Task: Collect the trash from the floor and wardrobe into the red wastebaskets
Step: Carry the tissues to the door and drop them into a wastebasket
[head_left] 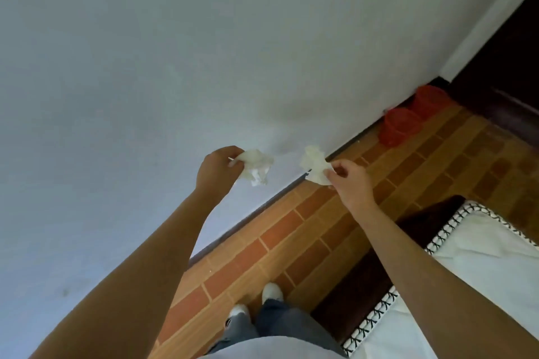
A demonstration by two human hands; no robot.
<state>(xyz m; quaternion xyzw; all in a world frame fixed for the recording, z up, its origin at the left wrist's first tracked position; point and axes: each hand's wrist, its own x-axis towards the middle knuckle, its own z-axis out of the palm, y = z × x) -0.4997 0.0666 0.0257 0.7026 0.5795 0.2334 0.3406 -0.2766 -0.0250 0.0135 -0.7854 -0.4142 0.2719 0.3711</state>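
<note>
Both arms reach forward, mid-frame. Left hand [217, 167] has its grip pinched on a crumpled white tissue [256, 166], fingers closed round one end, the rest hanging out to the right. Right hand [348, 181] pinches a second crumpled tissue [315, 165] between thumb and fingertips; that wad sticks up and to the left of the hand. The two wads are near each other but apart, both held in the air in front of the pale wall [175, 52], which fills the upper left and centre of the frame.

Two red wastebaskets sit on the floor at right of centre, against the base of the wall: the nearer wastebasket [398, 127] and the farther wastebasket [430, 99] just beside it, further up-right. Contents not readable from here. Both well apart from the hands.

Brick-pattern orange floor [291, 242] runs diagonally from bottom centre to the right. Dark skirting strip along the wall foot. Bed [481, 248] with white sheet and black-white patterned edging at lower right, dark frame beneath. Dark wooden panel at upper right corner. White shoes [272, 291] and jeans at bottom centre. Floor between feet and baskets shows nothing in the way.

No readable writing or labels.
</note>
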